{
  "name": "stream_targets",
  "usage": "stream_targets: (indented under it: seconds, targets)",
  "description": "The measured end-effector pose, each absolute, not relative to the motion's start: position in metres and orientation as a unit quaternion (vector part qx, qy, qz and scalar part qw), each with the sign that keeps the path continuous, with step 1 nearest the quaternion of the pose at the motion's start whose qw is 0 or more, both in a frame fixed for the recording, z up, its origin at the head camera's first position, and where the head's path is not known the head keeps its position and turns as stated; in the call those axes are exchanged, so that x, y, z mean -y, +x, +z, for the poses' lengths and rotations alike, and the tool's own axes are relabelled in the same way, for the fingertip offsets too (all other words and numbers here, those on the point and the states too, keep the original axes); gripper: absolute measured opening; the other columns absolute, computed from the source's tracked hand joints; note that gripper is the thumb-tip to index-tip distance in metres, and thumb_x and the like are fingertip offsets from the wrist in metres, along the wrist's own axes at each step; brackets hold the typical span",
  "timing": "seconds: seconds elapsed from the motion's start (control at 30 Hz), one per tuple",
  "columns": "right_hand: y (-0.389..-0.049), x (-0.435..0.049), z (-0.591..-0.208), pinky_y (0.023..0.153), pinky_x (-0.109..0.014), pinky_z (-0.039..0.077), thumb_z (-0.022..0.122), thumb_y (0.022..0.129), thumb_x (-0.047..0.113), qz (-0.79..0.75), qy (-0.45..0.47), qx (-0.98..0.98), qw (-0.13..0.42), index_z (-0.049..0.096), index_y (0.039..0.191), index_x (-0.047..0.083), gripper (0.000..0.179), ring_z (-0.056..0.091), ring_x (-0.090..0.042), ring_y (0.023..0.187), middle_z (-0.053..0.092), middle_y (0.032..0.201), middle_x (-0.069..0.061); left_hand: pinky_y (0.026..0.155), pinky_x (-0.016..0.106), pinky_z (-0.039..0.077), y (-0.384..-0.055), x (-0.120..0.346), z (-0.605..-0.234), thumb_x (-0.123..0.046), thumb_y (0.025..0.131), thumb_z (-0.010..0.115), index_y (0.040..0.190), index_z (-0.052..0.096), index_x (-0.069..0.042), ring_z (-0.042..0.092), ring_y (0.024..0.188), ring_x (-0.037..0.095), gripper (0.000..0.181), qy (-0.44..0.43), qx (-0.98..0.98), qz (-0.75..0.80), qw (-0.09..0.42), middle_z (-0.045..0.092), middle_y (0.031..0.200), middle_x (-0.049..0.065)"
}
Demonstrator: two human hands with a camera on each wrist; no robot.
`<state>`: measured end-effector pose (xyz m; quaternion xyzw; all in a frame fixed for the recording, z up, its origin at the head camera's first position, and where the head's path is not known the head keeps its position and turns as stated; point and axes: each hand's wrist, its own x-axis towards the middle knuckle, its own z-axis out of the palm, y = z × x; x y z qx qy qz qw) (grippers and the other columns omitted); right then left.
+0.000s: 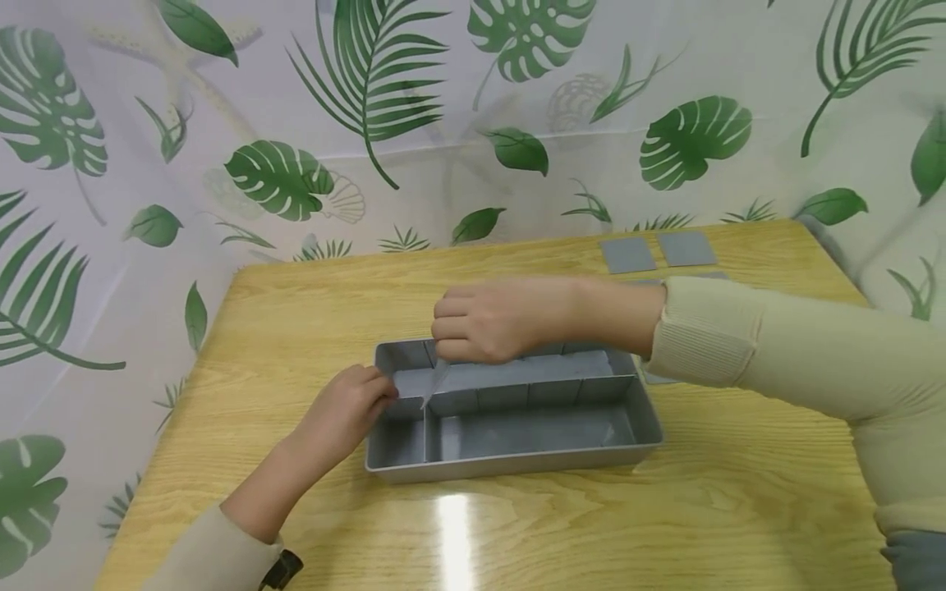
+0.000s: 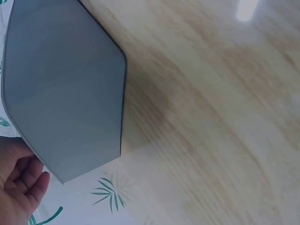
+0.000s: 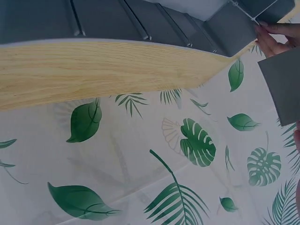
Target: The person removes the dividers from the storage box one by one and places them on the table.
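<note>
A grey rectangular storage box (image 1: 517,468) with a long middle partition stands on the table. A short divider (image 1: 424,431) crosses its front compartment near the left end. Above that end, my right hand (image 1: 488,322) pinches a thin grey divider panel (image 3: 283,86), seen nearly edge-on in the head view. The panel's lower end is near where the short divider meets the long partition. My left hand (image 1: 355,410) reaches over the box's left end, its fingertips gripping at the long partition. In the left wrist view, curled fingers (image 2: 35,183) show at the box's rim.
Flat grey panels lie at the back right of the wooden table (image 1: 296,304), including one panel (image 1: 628,254) beside another panel (image 1: 687,248). My right forearm partly covers more of them. A leaf-patterned cloth (image 1: 443,107) hangs behind the table.
</note>
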<state>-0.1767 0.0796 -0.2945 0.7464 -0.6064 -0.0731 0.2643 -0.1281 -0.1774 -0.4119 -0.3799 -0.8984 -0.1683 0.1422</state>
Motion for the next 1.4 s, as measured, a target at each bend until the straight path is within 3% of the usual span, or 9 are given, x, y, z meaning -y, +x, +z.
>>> stream_targets:
  seconds: [0.23,0.47,0.63,0.77,0.9,1.03,1.2,1.27,1.4]
  targets:
    - [-0.157,-0.121,-0.296,0.077,-0.031,0.044,0.047,0.096,0.003,-0.063,0.717,0.633,0.284,0.054,0.093,0.002,0.008,0.049,-0.021,0.080,0.053,0.086,-0.006,0.080,0.038,0.051,-0.113,0.182,-0.414,-0.013,0.077,0.076,0.115,0.057,0.006,0.056,0.099,0.031,0.046,-0.308,0.923,-0.179,0.149,0.058,0.108,0.016]
    - [-0.140,-0.161,-0.300,0.074,-0.030,0.046,0.024,0.099,-0.003,-0.031,0.682,0.668,0.296,0.055,0.093,-0.001,0.032,0.050,-0.021,0.079,0.054,0.086,-0.008,0.089,0.047,0.048,-0.101,0.185,-0.410,-0.022,0.089,0.065,0.138,0.032,0.013,0.054,0.114,0.040,0.069,-0.217,0.956,-0.192,0.037,0.049,0.130,0.029]
    - [-0.133,-0.182,-0.304,0.071,-0.031,0.047,0.024,0.098,-0.002,-0.010,0.657,0.693,0.298,0.054,0.092,-0.002,0.031,0.051,-0.023,0.079,0.055,0.086,-0.009,0.081,0.044,0.052,-0.095,0.186,-0.412,-0.017,0.091,0.061,0.135,0.025,0.021,0.063,0.099,0.041,0.068,-0.205,0.954,-0.220,-0.012,0.058,0.116,0.033]
    - [-0.129,-0.193,-0.308,0.066,-0.031,0.047,0.027,0.099,-0.003,0.004,0.633,0.703,0.323,0.054,0.086,-0.002,0.030,0.051,-0.022,0.074,0.055,0.082,-0.008,0.064,0.033,0.054,-0.095,0.186,-0.412,-0.012,0.092,0.058,0.124,0.036,0.024,0.067,0.071,0.029,0.053,-0.175,0.951,-0.252,-0.049,0.067,0.085,0.025]
    - [-0.123,-0.206,-0.311,0.063,-0.032,0.047,0.024,0.099,-0.003,-0.007,0.605,0.722,0.336,0.055,0.082,-0.002,0.035,0.053,-0.023,0.071,0.057,0.079,-0.009,0.044,0.022,0.032,-0.096,0.184,-0.410,-0.011,0.093,0.055,0.114,0.050,0.019,0.037,0.048,0.009,0.036,-0.158,0.950,-0.261,-0.074,0.045,0.056,0.001]
    - [-0.113,-0.221,-0.313,0.063,-0.035,0.050,0.027,0.097,-0.008,-0.026,0.562,0.760,0.326,0.057,0.081,-0.004,0.034,0.056,-0.026,0.071,0.059,0.078,-0.013,0.043,0.021,0.029,-0.097,0.182,-0.410,-0.008,0.092,0.055,0.119,0.052,0.016,0.032,0.047,0.007,0.036,-0.157,0.945,-0.276,-0.085,0.041,0.054,-0.004]
    - [-0.101,-0.237,-0.318,0.059,-0.037,0.047,0.055,0.070,-0.024,-0.027,0.515,0.796,0.319,0.056,0.076,-0.005,0.020,0.051,-0.028,0.065,0.056,0.072,-0.014,0.044,0.022,0.032,-0.099,0.181,-0.411,-0.008,0.091,0.055,0.119,0.057,0.011,0.038,0.049,0.008,0.033,-0.154,0.941,-0.287,-0.093,0.051,0.058,-0.001]
    - [-0.097,-0.243,-0.319,0.057,-0.036,0.045,0.046,0.078,-0.022,-0.030,0.503,0.802,0.321,0.054,0.074,-0.005,0.020,0.048,-0.027,0.063,0.054,0.070,-0.013,0.045,0.022,0.035,-0.101,0.180,-0.410,-0.008,0.091,0.055,0.117,0.058,0.011,0.041,0.050,0.009,0.032,-0.153,0.939,-0.291,-0.097,0.055,0.061,0.001]
    - [-0.088,-0.256,-0.322,0.054,-0.035,0.042,0.015,0.097,-0.005,-0.039,0.486,0.811,0.323,0.051,0.070,-0.004,0.044,0.045,-0.025,0.061,0.049,0.065,-0.011,0.047,0.023,0.038,-0.102,0.179,-0.410,-0.008,0.092,0.054,0.116,0.059,0.012,0.046,0.054,0.010,0.032,-0.149,0.936,-0.300,-0.106,0.064,0.070,0.006]
